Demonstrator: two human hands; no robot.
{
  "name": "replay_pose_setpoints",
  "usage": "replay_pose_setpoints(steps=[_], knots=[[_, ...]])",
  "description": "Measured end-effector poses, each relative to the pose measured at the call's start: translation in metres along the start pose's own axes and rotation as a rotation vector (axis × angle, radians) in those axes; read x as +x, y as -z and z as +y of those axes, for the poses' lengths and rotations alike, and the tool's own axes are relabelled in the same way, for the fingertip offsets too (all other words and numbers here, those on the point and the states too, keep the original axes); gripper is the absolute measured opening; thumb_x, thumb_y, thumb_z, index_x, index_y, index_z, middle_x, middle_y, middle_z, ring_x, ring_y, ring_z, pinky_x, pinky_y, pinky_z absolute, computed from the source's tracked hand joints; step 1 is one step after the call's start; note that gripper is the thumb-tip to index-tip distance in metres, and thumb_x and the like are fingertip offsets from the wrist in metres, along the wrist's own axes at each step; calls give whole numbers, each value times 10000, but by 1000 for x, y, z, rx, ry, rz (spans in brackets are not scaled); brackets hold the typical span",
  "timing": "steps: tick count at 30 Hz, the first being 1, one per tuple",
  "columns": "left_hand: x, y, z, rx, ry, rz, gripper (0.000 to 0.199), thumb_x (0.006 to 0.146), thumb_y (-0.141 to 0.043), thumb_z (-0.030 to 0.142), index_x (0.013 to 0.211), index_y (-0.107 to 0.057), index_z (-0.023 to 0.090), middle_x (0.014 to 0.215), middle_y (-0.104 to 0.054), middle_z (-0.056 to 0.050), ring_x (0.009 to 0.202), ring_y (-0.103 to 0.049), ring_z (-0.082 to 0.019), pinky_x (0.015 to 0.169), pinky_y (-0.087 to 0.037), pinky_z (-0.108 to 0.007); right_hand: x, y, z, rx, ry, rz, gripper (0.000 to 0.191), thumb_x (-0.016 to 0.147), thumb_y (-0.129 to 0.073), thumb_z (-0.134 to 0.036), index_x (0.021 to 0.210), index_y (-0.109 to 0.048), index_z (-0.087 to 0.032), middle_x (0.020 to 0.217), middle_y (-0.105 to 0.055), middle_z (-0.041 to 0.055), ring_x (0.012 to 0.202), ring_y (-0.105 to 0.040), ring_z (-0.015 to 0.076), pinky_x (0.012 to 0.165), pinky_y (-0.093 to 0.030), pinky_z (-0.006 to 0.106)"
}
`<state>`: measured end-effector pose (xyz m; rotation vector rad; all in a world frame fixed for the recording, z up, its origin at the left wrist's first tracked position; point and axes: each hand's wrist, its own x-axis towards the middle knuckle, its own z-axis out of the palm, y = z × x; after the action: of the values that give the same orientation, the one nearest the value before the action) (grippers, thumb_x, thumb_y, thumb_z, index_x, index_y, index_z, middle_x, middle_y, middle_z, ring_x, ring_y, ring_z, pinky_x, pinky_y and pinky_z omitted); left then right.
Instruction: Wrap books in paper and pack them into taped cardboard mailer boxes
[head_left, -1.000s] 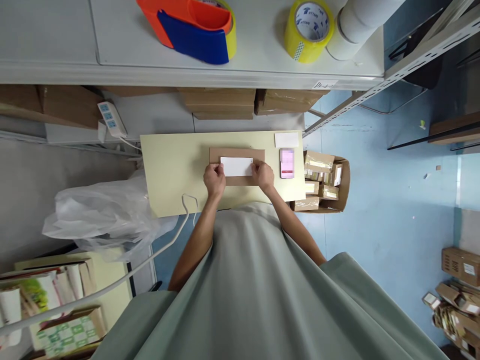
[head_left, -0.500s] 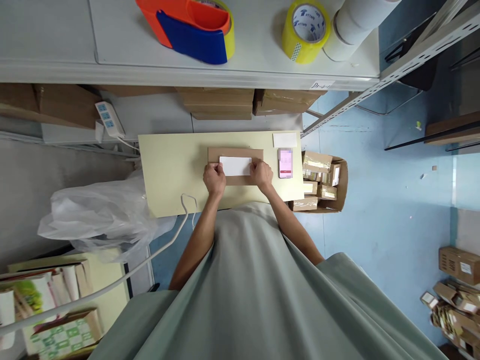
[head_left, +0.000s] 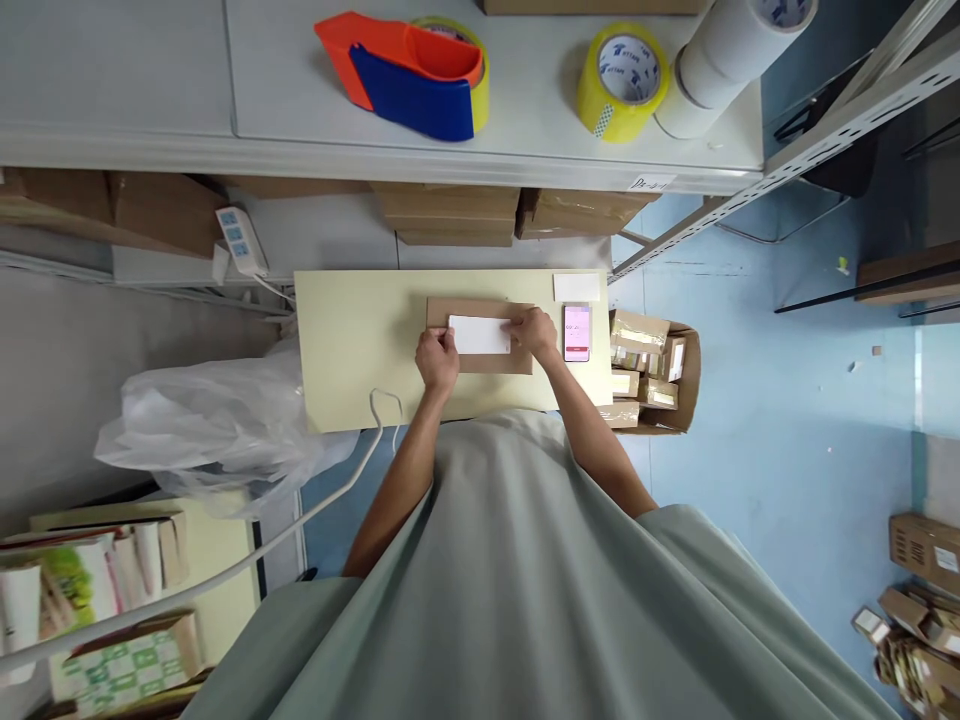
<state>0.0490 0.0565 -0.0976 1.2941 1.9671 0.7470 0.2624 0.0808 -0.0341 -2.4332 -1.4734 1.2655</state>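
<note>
A blank white label (head_left: 480, 336) lies over a flat brown cardboard piece (head_left: 480, 365) on the pale yellow table. My left hand (head_left: 437, 360) is closed at the label's left end, thumb and fingers pinching its edge. At the right end, my right hand (head_left: 536, 332) pinches near the upper corner, its fingers covering that part of the label and the cardboard's edge. A phone (head_left: 577, 333) with a lit pink screen rests just right of this hand. Above the phone is another white slip (head_left: 577, 287).
The yellow table (head_left: 360, 340) stands below a shelf holding an orange-and-blue tape dispenser (head_left: 412, 80), a yellow tape roll (head_left: 622, 82) and white rolls (head_left: 727, 60). An open carton (head_left: 690, 380) of small boxes sits to the right. A white cable (head_left: 330, 495) crosses at left.
My right hand has moved up along the label's right end, baring its lower right corner. My left hand stays at the left end. The whole view has shifted slightly.
</note>
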Motion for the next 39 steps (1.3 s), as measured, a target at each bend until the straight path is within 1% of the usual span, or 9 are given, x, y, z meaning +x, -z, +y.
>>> replay_pose_setpoints(steps=[4,10,13,16,20,26,29,34,39], knots=[[1,0,-1,1,-3,2,174,1013,-615,384,887,-642,267,1023,-765,-110,1025,-705,-299,1055,-528,-455,7,-3,-11,-46,13,80,211,1034,-692,-369,1099,-808,-205,1116,-825,161,1016,-766,301,880,-594,385],[0,0,1,1,26,-31,148,1027,-624,354,922,-647,253,1080,-748,-131,1096,-700,-312,1079,-507,-461,-14,-28,-19,-147,92,-80,92,956,-829,-309,1005,-822,-231,1175,-808,131,1120,-766,295,976,-603,377],[-1,1,2,12,17,-20,148,1035,-619,341,923,-651,251,1074,-749,-130,1094,-702,-314,1073,-510,-462,-9,-31,-30,-112,121,-108,71,965,-813,-287,972,-831,-218,1101,-820,125,1080,-774,291,959,-601,373],[0,1,3,2,18,-25,138,1035,-619,329,928,-665,254,1024,-750,-115,1067,-709,-311,1060,-518,-463,3,-28,-45,-59,125,-62,144,1026,-729,-305,976,-824,-208,1050,-829,121,1030,-775,289,934,-601,384],[1,1,2,13,24,-20,133,1027,-628,331,927,-674,256,1003,-756,-106,1046,-718,-307,1039,-530,-457,8,-28,-55,-97,146,4,190,1067,-663,-319,1004,-810,-216,1144,-827,146,1080,-766,313,946,-603,408],[0,0,1,20,19,-13,146,1028,-624,347,928,-674,254,1034,-775,-125,1038,-724,-315,1042,-524,-465,-7,-37,-49,-195,184,-121,121,959,-845,-295,1034,-811,-206,1227,-818,165,1208,-747,333,996,-603,404],[0,1,2,51,24,-40,158,1045,-601,350,962,-681,241,1088,-775,-152,1066,-724,-328,1046,-514,-473,-2,-39,-54,-142,174,-139,113,947,-865,-294,982,-821,-196,1122,-839,158,1178,-770,329,982,-607,394],[1,2,3,86,35,-58,185,1058,-581,364,958,-676,241,1079,-765,-149,1060,-721,-321,1030,-509,-462,14,-44,-73,-21,146,-92,198,1047,-722,-330,945,-829,-198,914,-843,111,1018,-806,270,955,-618,364],[2,0,3,87,63,-27,148,1031,-609,328,914,-661,253,1040,-755,-119,1040,-715,-303,1013,-512,-443,10,-51,-75,-91,199,-76,172,1053,-714,-334,1045,-821,-199,1131,-849,151,1123,-793,304,968,-621,379]])
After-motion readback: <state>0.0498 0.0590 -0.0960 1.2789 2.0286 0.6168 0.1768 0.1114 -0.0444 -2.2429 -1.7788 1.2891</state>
